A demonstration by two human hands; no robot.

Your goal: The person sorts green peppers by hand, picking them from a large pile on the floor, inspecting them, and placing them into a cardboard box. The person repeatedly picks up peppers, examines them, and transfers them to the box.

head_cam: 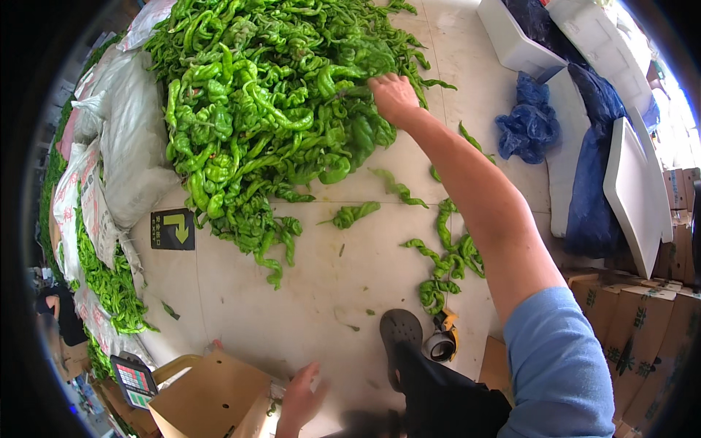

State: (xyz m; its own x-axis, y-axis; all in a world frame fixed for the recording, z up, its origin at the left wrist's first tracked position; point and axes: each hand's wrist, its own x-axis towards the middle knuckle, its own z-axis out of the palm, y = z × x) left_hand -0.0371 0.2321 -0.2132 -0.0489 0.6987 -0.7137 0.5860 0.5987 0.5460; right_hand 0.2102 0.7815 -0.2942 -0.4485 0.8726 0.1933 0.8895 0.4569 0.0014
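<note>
A big heap of twisted green chili peppers covers the floor ahead of me. At its right edge is my right hand, fingers curled against the peppers; whether it grips any is hidden. Some peppers just left of and below that hand are blurred. My left hand, also blurred, is low in the view beside a cardboard box. Its fingers are apart and nothing shows in them. Loose peppers lie between the heap and my foot, including a single pepper and a small cluster.
A tape dispenser lies by my dark clog. A scale display stands beside the box. Full woven sacks line the left. Foam boxes, blue plastic and stacked cartons are at right. A floor exit sign adjoins the heap.
</note>
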